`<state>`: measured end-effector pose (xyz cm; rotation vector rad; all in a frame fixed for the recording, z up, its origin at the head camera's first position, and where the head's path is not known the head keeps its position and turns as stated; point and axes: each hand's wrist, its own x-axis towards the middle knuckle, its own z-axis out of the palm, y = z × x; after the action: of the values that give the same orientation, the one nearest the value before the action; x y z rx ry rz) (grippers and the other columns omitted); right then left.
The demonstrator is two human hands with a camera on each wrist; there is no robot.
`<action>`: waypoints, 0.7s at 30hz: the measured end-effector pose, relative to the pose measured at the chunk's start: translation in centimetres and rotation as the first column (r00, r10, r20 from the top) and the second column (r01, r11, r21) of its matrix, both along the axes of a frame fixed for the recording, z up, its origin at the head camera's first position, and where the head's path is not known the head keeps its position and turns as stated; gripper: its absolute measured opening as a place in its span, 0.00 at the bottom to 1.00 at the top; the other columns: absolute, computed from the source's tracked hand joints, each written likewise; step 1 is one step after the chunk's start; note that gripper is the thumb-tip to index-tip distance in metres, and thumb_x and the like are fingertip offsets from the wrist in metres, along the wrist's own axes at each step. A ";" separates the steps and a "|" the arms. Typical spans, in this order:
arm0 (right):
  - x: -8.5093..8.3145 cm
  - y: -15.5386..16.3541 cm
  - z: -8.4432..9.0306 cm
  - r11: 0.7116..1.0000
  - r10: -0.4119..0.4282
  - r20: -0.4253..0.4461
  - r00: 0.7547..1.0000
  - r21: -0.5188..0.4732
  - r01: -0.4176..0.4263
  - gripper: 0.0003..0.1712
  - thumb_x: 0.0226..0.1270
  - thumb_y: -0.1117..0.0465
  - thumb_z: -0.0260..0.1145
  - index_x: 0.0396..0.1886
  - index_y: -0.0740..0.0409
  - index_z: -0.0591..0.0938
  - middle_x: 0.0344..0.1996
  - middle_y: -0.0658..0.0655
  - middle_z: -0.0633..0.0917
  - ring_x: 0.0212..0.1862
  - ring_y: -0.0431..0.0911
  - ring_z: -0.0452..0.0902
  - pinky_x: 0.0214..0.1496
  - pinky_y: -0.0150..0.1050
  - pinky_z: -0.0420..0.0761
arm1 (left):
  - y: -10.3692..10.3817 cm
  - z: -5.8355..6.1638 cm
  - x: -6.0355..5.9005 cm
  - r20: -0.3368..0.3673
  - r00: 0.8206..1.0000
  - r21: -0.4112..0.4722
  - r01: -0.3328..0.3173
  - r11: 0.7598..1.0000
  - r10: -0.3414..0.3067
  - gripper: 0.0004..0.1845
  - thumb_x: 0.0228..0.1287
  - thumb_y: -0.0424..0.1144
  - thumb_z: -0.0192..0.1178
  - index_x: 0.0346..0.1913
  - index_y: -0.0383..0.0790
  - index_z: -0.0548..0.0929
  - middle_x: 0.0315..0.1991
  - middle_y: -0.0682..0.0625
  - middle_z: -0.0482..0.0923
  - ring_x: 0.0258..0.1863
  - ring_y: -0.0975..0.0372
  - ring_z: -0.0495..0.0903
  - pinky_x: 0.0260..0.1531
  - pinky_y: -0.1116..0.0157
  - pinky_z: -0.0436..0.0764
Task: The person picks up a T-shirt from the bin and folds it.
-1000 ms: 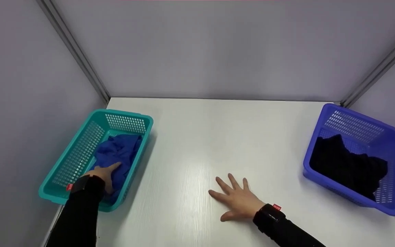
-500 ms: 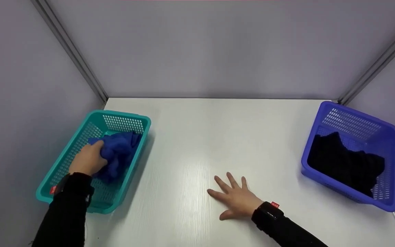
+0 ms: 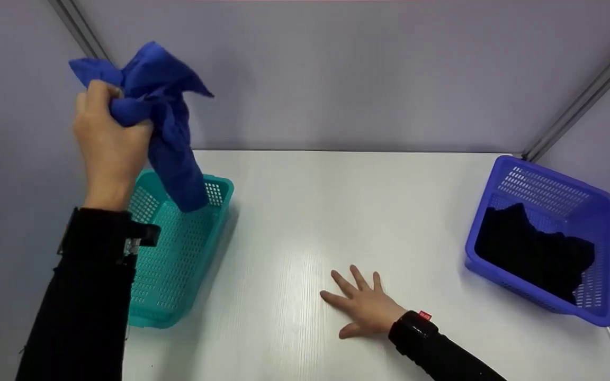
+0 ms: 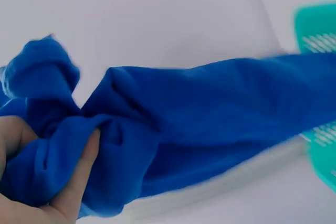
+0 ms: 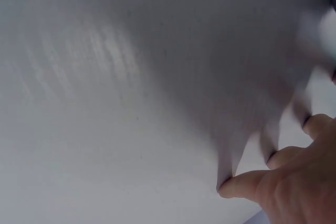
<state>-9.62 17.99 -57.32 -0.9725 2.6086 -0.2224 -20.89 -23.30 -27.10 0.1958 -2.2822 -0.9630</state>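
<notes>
— Blue cloth [image 3: 163,114], is it out of the basket?

— Yes. The left hand [image 3: 108,138] clenches it in a bunch and holds it high above the teal basket [image 3: 178,275], in front of the grey wall. One end hangs down from the fist, its tip over the basket's far end; whether it touches the rim I cannot tell.

— What does the left wrist view show?

— The same grip up close: fingers [image 4: 73,182] curled round a wad of the cloth, the rest stretching off to the right, somewhat blurred, with a corner of the teal basket behind it.

— And the right hand [image 3: 364,307]?

— It lies flat on the white table [image 3: 368,211], palm down, fingers spread and straight, grasping nothing. It is near the table's front edge, about midway between the two baskets.

— Two baskets?

— The other is a blue basket [image 3: 604,312] at the right side, tilted, with dark fabric [image 3: 538,254] piled inside, well apart from both hands.
</notes>
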 end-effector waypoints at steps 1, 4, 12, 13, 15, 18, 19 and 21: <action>0.0 0.0 0.0 1.000 0.000 -0.001 1.000 -0.002 0.000 0.53 0.61 0.30 0.72 0.84 0.33 0.63 0.86 0.61 0.52 0.83 0.74 0.43 0.66 0.87 0.53 | 1.0 0.6 -0.2 -0.046 0.999 0.016 0.026 1.000 -0.025 0.13 0.63 0.29 0.62 0.38 0.50 0.71 0.39 0.58 0.64 0.43 0.65 0.65 0.47 0.66 0.64; 0.0 -0.1 0.1 1.000 0.001 -0.009 1.000 -0.004 -0.001 0.53 0.61 0.30 0.72 0.84 0.33 0.63 0.86 0.61 0.52 0.83 0.74 0.43 0.66 0.87 0.54 | 3.9 1.6 -0.6 -0.150 0.981 0.049 0.133 0.990 -0.125 0.15 0.60 0.25 0.61 0.37 0.50 0.71 0.39 0.58 0.65 0.43 0.66 0.66 0.48 0.67 0.66; 0.1 -0.6 0.1 1.000 0.011 0.006 1.000 0.007 -0.011 0.53 0.61 0.30 0.72 0.84 0.32 0.62 0.86 0.61 0.51 0.83 0.74 0.43 0.67 0.87 0.53 | 10.8 -0.8 -1.6 -0.278 0.903 -0.001 0.342 0.940 -0.329 0.13 0.52 0.23 0.64 0.40 0.32 0.74 0.38 0.53 0.67 0.40 0.61 0.70 0.44 0.62 0.71; 0.1 -0.6 0.1 1.000 0.010 0.009 1.000 0.012 -0.010 0.53 0.62 0.31 0.71 0.84 0.32 0.62 0.86 0.61 0.51 0.83 0.74 0.42 0.67 0.87 0.53 | 11.6 -1.3 -1.6 -0.273 0.891 -0.004 0.375 0.927 -0.362 0.13 0.51 0.22 0.64 0.40 0.32 0.75 0.38 0.51 0.68 0.40 0.59 0.70 0.45 0.61 0.72; 0.1 -0.8 0.1 1.000 0.010 0.003 1.000 0.019 -0.010 0.53 0.62 0.30 0.71 0.84 0.32 0.62 0.86 0.60 0.51 0.83 0.73 0.43 0.67 0.86 0.54 | 13.3 -2.5 -1.4 -0.248 0.870 -0.008 0.438 0.899 -0.427 0.14 0.51 0.22 0.64 0.41 0.32 0.75 0.38 0.48 0.69 0.41 0.56 0.71 0.46 0.58 0.74; 0.2 -1.0 0.0 0.999 0.026 -0.033 0.999 0.044 -0.025 0.53 0.61 0.29 0.70 0.84 0.32 0.62 0.86 0.60 0.53 0.82 0.73 0.46 0.66 0.86 0.57 | 15.7 -4.4 -1.0 -0.181 0.845 -0.020 0.509 0.861 -0.504 0.15 0.52 0.23 0.67 0.42 0.33 0.76 0.39 0.44 0.70 0.42 0.52 0.73 0.47 0.55 0.77; 0.2 -1.1 0.0 0.998 0.031 -0.044 0.999 0.049 -0.029 0.53 0.61 0.28 0.70 0.84 0.32 0.62 0.85 0.60 0.54 0.82 0.73 0.46 0.66 0.85 0.59 | 16.4 -5.1 -0.8 -0.151 0.837 -0.023 0.529 0.848 -0.526 0.15 0.53 0.24 0.68 0.43 0.33 0.76 0.40 0.44 0.71 0.42 0.52 0.74 0.47 0.54 0.78; 0.2 -1.3 0.1 0.998 0.038 -0.062 0.997 0.047 -0.035 0.53 0.61 0.28 0.70 0.84 0.34 0.63 0.85 0.61 0.56 0.82 0.74 0.48 0.65 0.85 0.60 | 17.7 -6.7 -0.4 -0.091 0.820 -0.030 0.564 0.825 -0.564 0.17 0.54 0.25 0.71 0.43 0.34 0.76 0.40 0.43 0.71 0.42 0.51 0.75 0.47 0.52 0.79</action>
<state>-9.42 16.65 -57.25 -1.0258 2.6376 -0.1235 -21.28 -5.61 -33.81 -0.5575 -2.2872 -1.2264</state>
